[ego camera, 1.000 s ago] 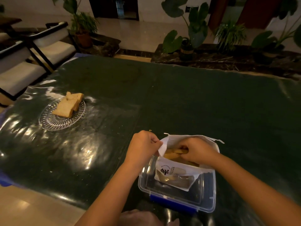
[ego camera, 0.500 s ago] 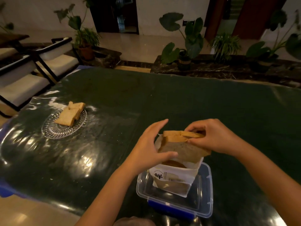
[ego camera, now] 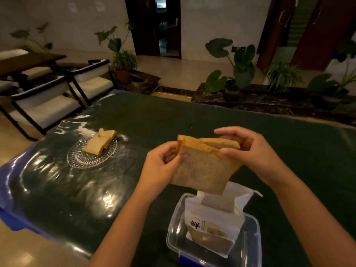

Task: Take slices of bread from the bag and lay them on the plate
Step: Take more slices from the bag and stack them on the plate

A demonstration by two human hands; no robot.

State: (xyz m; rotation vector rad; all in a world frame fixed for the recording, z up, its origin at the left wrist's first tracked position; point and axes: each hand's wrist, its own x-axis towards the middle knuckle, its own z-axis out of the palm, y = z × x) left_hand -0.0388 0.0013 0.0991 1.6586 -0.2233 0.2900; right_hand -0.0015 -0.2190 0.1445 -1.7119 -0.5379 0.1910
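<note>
Bread slices (ego camera: 204,166), approx two pressed together, held upright in mid-air above the bag. Left hand (ego camera: 161,166) pinches the left edge, thumb in front, fingers curled behind. Right hand (ego camera: 250,151) grips the top right corner, thumb on the near face, fingers over the crust. White bread bag (ego camera: 213,224), open at top, stands in a clear plastic container (ego camera: 250,245) w/ blue latch, directly below. Glass plate (ego camera: 77,158) sits well apart to the left on the dark green table (ego camera: 173,116), w/ two slices (ego camera: 99,142) on it.
</note>
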